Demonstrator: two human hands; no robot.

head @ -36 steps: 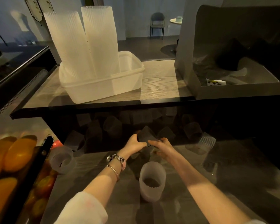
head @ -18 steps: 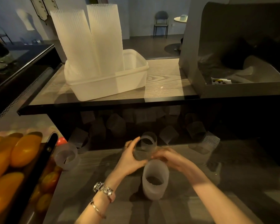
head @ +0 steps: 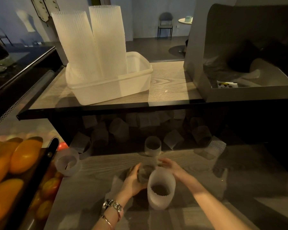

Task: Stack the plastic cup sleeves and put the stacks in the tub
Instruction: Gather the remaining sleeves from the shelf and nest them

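a grey wood-look counter point(head: 96, 193) fills the bottom of the frame. above it, across the middle, a glass shelf point(head: 170, 83) with a dark front edge runs left to right. the room behind is dim and blue, with a chair point(head: 165, 24) and a small round table point(head: 185, 20) at the top.

low in the middle, the left hand point(head: 134, 180) curls around a single cup sleeve point(head: 145, 172) and grips it. the right hand point(head: 170, 168) touches the other side of that sleeve with loosely bent fingers; i cannot tell if it grips. the sleeve sits just behind the top of a short stack of sleeves point(head: 160, 188) that stands upright on the counter.

the tub point(head: 116, 83) is on the glass shelf in the upper left. two tall stacks point(head: 91, 40) stand in it, leaning a little.

another sleeve point(head: 153, 146) stands upright behind the hands. one more point(head: 67, 163) lies at the left by the fruit. loose sleeves point(head: 118, 128) lie in the dark under the shelf. orange and yellow fruit point(head: 10, 163) fills the lower left. a grey bin point(head: 244, 63) sits at the upper right. a watch point(head: 112, 205) is on the left wrist.
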